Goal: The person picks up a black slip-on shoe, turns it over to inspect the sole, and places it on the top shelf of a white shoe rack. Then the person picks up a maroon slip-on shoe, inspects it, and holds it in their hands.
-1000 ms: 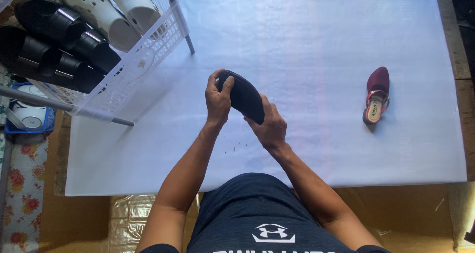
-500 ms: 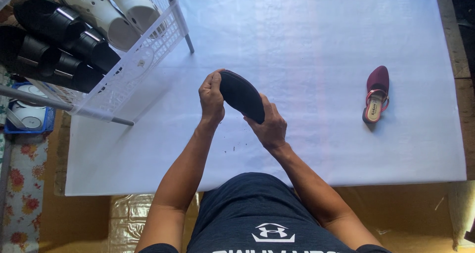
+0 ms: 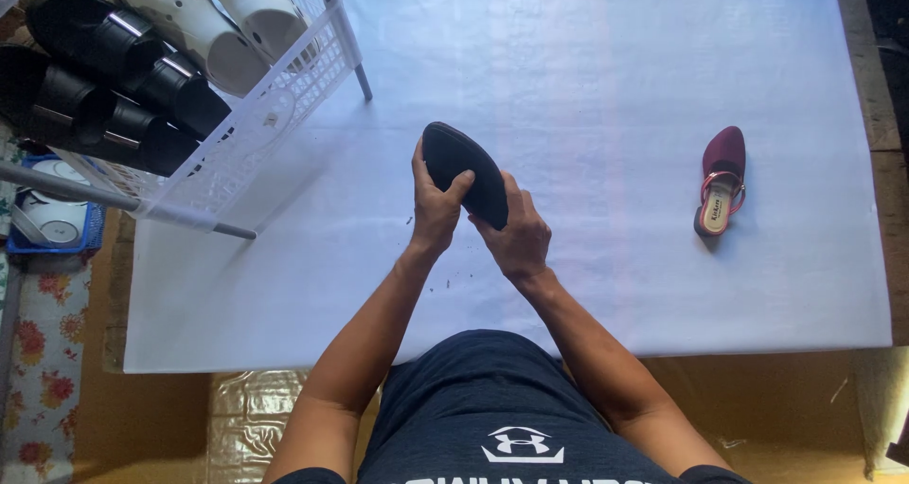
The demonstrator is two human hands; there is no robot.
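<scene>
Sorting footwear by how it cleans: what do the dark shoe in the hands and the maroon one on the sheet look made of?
Dark shoe: matte black underside, likely rubber or foam sole; no shine. Both hands grip it. Maroon shoe: soft, dull toe, possibly suede or velvet, with a glossy strap and tan insole; uncertain.

A single head-worn camera looks almost straight down from above the person's chest, facing the white-covered rectangular worktop at fairly close range. A white plastic lattice shoe rack sits at 10 o'clock; forearms enter from 6 o'clock.
</scene>
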